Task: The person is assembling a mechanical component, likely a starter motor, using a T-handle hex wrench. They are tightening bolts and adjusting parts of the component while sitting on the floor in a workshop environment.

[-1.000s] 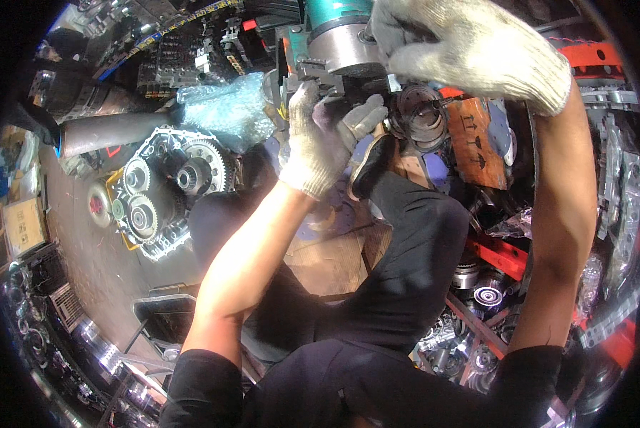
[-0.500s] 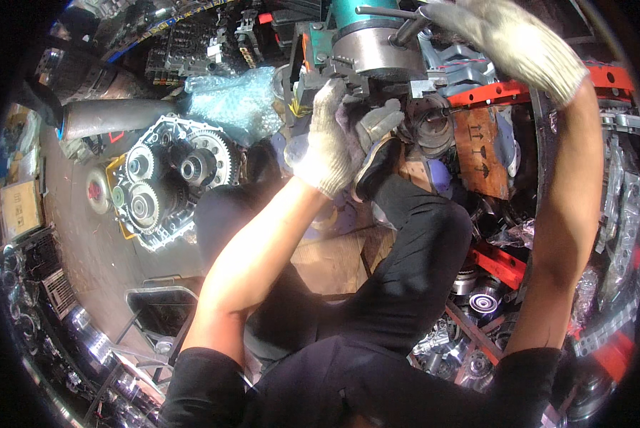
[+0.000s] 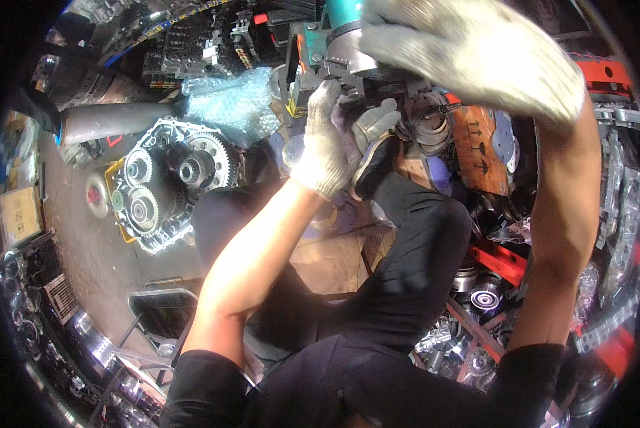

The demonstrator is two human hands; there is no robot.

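From the head view, your left hand (image 3: 327,146), gloved in white knit, reaches up to the underside of the grey metal machine part (image 3: 348,53) with the teal top, its fingers (image 3: 377,118) curled against a dark piece beneath it; whether they actually clamp anything, you cannot tell. Your right hand (image 3: 470,53), also gloved, lies high over the same part near the top edge, fingers spread flat rather than closed. The part sits straight ahead of you, above your raised dark-trousered knee (image 3: 427,235). To your left, on the floor, lies an open gear housing (image 3: 166,182) with toothed wheels, beside a crumpled sheet of bubble wrap (image 3: 227,100).
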